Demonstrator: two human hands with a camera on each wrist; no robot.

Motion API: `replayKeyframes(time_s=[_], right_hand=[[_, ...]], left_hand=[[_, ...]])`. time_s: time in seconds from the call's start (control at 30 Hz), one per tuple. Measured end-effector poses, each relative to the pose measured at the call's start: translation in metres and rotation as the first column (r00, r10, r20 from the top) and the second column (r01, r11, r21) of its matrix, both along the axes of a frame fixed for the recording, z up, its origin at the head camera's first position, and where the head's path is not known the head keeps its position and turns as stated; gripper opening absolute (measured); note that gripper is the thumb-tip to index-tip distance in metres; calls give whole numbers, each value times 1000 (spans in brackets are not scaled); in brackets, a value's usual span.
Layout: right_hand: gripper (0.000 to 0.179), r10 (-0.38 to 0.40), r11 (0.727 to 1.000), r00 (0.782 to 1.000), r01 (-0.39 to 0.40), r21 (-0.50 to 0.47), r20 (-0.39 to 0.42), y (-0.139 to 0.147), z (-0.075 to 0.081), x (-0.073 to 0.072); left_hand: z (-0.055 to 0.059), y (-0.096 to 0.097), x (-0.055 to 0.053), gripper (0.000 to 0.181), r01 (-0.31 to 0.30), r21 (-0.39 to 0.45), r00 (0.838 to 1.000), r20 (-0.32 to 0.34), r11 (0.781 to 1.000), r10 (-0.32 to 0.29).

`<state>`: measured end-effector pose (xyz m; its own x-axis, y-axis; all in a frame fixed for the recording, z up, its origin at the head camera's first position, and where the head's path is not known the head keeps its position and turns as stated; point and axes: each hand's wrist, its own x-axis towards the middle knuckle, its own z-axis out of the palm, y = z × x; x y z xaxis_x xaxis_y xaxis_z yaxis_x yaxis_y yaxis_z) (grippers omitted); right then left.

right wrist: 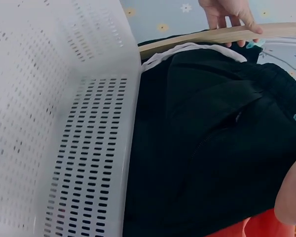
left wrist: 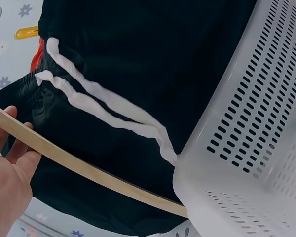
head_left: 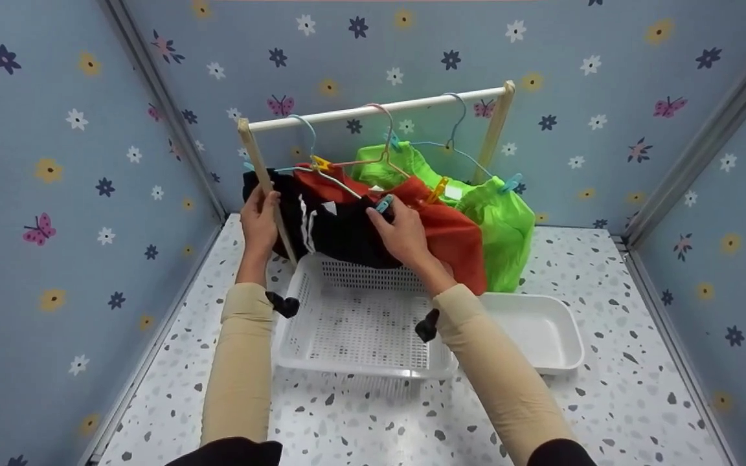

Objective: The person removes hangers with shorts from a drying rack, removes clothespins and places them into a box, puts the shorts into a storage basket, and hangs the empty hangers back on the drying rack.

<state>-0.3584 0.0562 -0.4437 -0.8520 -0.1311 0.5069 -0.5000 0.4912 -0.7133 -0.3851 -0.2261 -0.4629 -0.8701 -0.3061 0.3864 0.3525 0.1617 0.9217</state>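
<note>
Black shorts [head_left: 350,233] with a white drawstring [left wrist: 101,94] hang from a light-blue hanger [head_left: 311,133] on the rack. My left hand [head_left: 259,220] grips the rack's wooden post [left wrist: 96,173] at the left, beside the shorts' waistband; the right wrist view shows its fingers round the post. At the other end of the waistband, my right hand [head_left: 405,236] pinches a blue clothespin [head_left: 383,204]. Another blue clothespin [right wrist: 255,44] sits at the waistband's left end. Behind hang red shorts [head_left: 454,233] with yellow clothespins and a bright green garment [head_left: 506,226] with blue ones.
A white perforated basket [head_left: 363,372] stands on the speckled floor below the shorts. To its right is a shallow white tray [head_left: 564,323], partly behind my right forearm. The white rail [head_left: 412,105] spans two wooden posts, and flowered walls surround the rack.
</note>
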Motion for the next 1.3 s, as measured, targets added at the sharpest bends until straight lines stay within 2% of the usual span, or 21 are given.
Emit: replayKeyframes(time_s=[0.17, 0.27, 0.37, 0.47, 0.57, 0.7, 0.8, 0.9, 1.07, 1.2, 1.3], right_hand=[[27, -43, 999, 999, 43, 3, -33, 1, 5, 7], [28, -62, 998, 996, 64, 23, -60, 2, 11, 12], [28, -85, 996, 994, 88, 31, -70, 2, 18, 18], [28, -111, 993, 992, 113, 23, -65, 4, 25, 25], [29, -133, 991, 989, 134, 16, -70, 6, 32, 33], [31, -157, 987, 984, 159, 24, -80, 11, 42, 47], [32, -177, 983, 981, 180, 33, -82, 18, 51, 57], [32, -195, 979, 976, 199, 35, -94, 26, 60, 64], [32, -212, 976, 970, 217, 32, -117, 40, 70, 76], [31, -211, 977, 969, 215, 18, -131, 53, 76, 86], [29, -207, 978, 969, 208, -8, -133, 64, 80, 95]], left_hand=[[-6, -1, -7, 41, -38, -32, 999, 17, 999, 38], [-7, -3, -7, 41, -33, -38, 999, 7, 999, 33], [0, -1, 1, 39, -7, -36, 1000, 0, 999, 7], [12, 4, 14, 39, 4, -48, 1000, 17, 999, -3], [8, 2, 11, 42, -3, -59, 999, 42, 998, 5], [6, 0, 10, 44, 11, -44, 999, 35, 999, -9], [15, 5, 18, 44, 37, -22, 999, 34, 999, -37], [9, 2, 9, 45, 43, -6, 998, 38, 999, -43], [-5, -3, -6, 46, 11, -16, 999, 34, 1000, -11], [-5, -3, -5, 41, 16, -11, 1000, 4, 1000, -16], [3, -1, 4, 35, 38, -10, 999, -14, 999, -38]])
